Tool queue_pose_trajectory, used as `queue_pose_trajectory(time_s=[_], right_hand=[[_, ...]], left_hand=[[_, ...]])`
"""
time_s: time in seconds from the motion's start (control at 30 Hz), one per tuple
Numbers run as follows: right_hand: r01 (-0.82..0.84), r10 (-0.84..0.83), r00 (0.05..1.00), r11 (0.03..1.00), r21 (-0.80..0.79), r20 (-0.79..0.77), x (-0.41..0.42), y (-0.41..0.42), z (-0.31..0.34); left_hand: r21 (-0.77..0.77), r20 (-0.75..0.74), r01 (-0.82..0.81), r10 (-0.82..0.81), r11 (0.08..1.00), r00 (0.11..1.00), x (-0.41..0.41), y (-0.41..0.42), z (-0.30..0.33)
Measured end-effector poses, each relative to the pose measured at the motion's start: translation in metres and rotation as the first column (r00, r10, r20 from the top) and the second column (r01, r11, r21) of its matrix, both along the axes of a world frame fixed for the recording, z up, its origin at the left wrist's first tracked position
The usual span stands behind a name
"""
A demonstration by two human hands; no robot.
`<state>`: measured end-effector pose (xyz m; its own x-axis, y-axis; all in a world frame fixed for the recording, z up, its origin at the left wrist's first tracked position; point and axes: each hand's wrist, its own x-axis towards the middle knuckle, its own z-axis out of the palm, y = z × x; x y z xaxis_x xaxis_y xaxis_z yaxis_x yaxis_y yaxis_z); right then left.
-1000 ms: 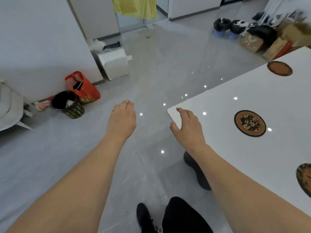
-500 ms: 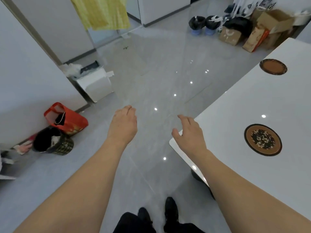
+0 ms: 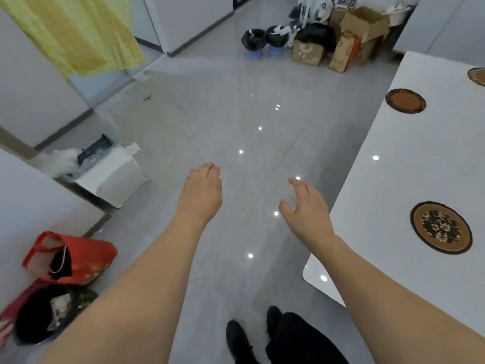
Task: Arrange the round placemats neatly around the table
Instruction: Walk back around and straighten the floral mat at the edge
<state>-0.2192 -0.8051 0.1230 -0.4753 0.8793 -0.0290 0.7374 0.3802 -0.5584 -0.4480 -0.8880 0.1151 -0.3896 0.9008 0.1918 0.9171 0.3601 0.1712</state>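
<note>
The white table (image 3: 393, 179) fills the right side of the view, its rounded near corner low at the right. On it lie three round brown placemats: a patterned one (image 3: 441, 227) nearest me, a plain reddish one (image 3: 405, 100) farther along the left edge, and a third (image 3: 477, 76) cut off by the frame's right border. My right hand (image 3: 307, 211) hovers over the floor just left of the table edge, fingers apart, holding nothing. My left hand (image 3: 200, 194) is stretched out over the floor, fingers slightly curled, empty.
Glossy grey floor lies ahead. A white bin (image 3: 112, 177) and a red bag (image 3: 70, 257) with a dark basket (image 3: 47, 313) stand at the left wall. Cardboard boxes (image 3: 349, 40) and two small buckets (image 3: 262, 42) sit at the far end. A yellow cloth (image 3: 76, 32) hangs top left.
The view has swung left and forward along the table's side. My right hand has left the table corner and now hovers over the floor. My feet have stepped forward.
</note>
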Motion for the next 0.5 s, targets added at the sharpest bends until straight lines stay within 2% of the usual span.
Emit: queue_pose_trajectory(time_s=[0.13, 0.5], right_hand=[[0.151, -0.151, 0.988, 0.989, -0.004, 0.031, -0.006, 0.039, -0.005], [0.362, -0.362, 0.932, 0.93, -0.059, 0.0, -0.053, 0.129, -0.012]], left_hand=[[0.014, -0.001, 0.169, -0.169, 0.986, 0.986, -0.01, 0.067, -0.006], [-0.001, -0.026, 0.369, -0.369, 0.93, 0.929, -0.064, 0.197, 0.0]])
